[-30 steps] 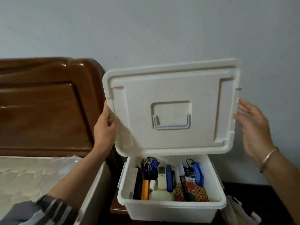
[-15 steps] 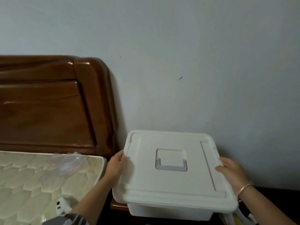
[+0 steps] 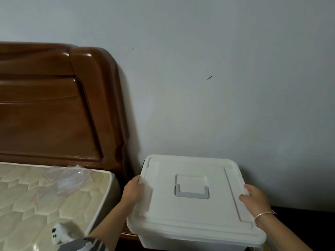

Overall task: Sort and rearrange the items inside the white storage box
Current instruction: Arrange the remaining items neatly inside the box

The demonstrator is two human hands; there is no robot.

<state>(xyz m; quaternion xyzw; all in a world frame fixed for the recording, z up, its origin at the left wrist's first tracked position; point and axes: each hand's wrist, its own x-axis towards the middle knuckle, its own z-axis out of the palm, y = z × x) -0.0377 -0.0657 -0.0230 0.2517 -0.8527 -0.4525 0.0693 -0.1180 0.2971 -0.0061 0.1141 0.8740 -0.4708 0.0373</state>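
The white storage box [image 3: 190, 240] stands low in the middle of the view, against the wall. Its white lid [image 3: 192, 212] lies flat on top and hides everything inside. A grey handle [image 3: 191, 193] lies folded in the lid's square recess. My left hand [image 3: 133, 192] grips the lid's left edge, thumb on top. My right hand [image 3: 254, 200] holds the lid's right edge, and a thin bracelet [image 3: 263, 214] circles that wrist.
A brown wooden headboard [image 3: 54, 109] rises at the left. Below it lies a quilted cream mattress [image 3: 36, 205] with crumpled clear plastic [image 3: 70, 178] and a small white device [image 3: 58, 234] on it. The box sits on a dark wooden stand [image 3: 129, 234].
One second ago the lid was held up, showing the sorted items inside. Both hands lowered it onto the box. The view has tilted upward since.
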